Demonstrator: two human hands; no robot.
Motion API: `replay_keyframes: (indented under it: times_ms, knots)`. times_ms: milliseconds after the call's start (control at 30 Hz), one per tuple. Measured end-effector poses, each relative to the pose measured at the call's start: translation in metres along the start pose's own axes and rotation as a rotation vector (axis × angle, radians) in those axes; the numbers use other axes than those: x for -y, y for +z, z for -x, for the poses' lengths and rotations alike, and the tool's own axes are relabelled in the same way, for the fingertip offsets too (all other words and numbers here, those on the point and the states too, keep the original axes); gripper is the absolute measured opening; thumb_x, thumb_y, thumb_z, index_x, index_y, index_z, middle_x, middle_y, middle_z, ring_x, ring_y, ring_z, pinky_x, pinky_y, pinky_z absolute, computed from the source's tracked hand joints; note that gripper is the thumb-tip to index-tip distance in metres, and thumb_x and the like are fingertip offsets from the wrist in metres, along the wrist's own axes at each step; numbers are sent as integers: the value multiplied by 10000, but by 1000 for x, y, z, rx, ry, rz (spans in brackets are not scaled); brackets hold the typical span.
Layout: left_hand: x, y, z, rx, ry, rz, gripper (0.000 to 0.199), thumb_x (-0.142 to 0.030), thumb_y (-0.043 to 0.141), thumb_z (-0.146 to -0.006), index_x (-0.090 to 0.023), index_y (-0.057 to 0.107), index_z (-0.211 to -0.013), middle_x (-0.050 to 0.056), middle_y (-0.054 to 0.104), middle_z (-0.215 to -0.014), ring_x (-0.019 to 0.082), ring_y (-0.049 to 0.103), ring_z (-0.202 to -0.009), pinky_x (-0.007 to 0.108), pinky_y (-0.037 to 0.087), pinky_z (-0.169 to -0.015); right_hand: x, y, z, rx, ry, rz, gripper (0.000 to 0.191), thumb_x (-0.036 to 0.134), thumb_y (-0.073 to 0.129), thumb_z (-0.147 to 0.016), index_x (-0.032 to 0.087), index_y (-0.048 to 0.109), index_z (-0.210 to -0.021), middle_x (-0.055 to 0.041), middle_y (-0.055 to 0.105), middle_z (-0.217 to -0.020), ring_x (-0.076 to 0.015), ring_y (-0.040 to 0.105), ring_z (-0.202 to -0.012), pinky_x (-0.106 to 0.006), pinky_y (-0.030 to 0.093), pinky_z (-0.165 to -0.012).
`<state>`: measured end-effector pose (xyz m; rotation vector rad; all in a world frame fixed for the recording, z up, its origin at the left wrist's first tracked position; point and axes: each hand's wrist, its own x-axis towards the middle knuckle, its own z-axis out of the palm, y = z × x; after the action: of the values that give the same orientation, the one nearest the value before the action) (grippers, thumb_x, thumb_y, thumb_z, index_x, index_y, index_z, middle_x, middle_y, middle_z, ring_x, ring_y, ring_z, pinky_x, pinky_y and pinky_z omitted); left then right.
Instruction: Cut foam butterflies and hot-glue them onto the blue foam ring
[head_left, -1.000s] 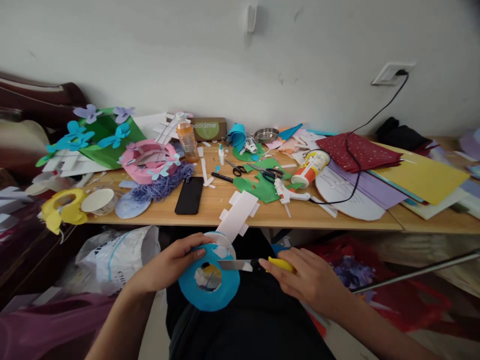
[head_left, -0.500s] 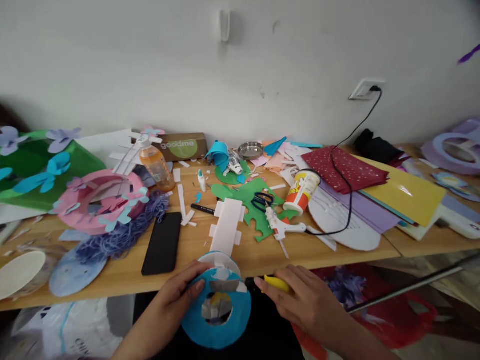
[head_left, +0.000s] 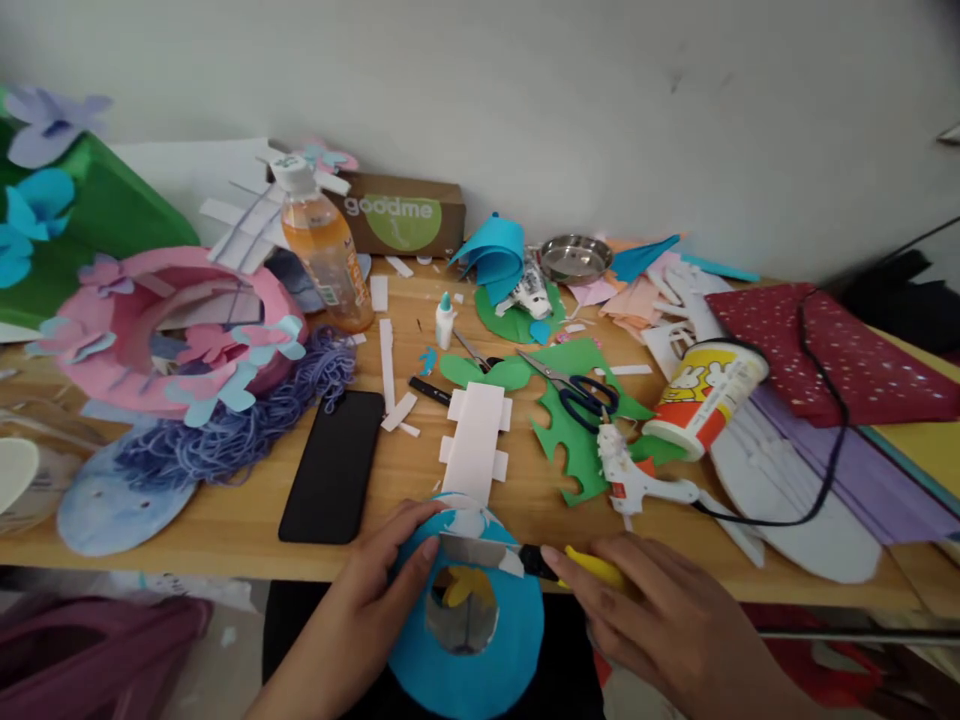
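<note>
A blue paper ring (head_left: 510, 650) with a round opening is tilted at the table's front edge. My left hand (head_left: 382, 585) is closed on its left rim, thumb on the front face. In my right hand (head_left: 652, 600) is a yellow and black utility knife (head_left: 592, 568), pointing left. Its wide blade (head_left: 480, 550) lies across the upper part of the ring, its tip near my left thumb. Through the opening something yellow shows. Just behind the ring lies a white paper strip with side tabs (head_left: 474, 440).
A black phone (head_left: 332, 468) lies left of the strip. To the right are a glue gun (head_left: 630, 480) with its cord, scissors (head_left: 589, 398) on green paper and a paper cup (head_left: 705, 395). An orange drink bottle (head_left: 326, 250) stands at the back left.
The view has come closer and shifted. The knife blade now shows plainly across the ring's upper part, and my right hand appears further right. Both hands keep their holds.
</note>
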<state>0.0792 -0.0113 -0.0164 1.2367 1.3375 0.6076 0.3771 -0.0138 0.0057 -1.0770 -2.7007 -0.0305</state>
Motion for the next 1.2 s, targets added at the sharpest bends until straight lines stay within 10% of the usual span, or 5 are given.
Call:
replay_keyframes:
  times_ms: [1200]
  knots:
    - [9,-11,-11,72,25,-33,432,-422,691,-830,-370,642,-1256,-11,640,-1334,268,598,-1225,355,478,-1060,-6,-12,-8,125,-17,16,376,205,414,-987,300,624,-1283,-54,697,-888,-180,646,-797,-328,518,-750]
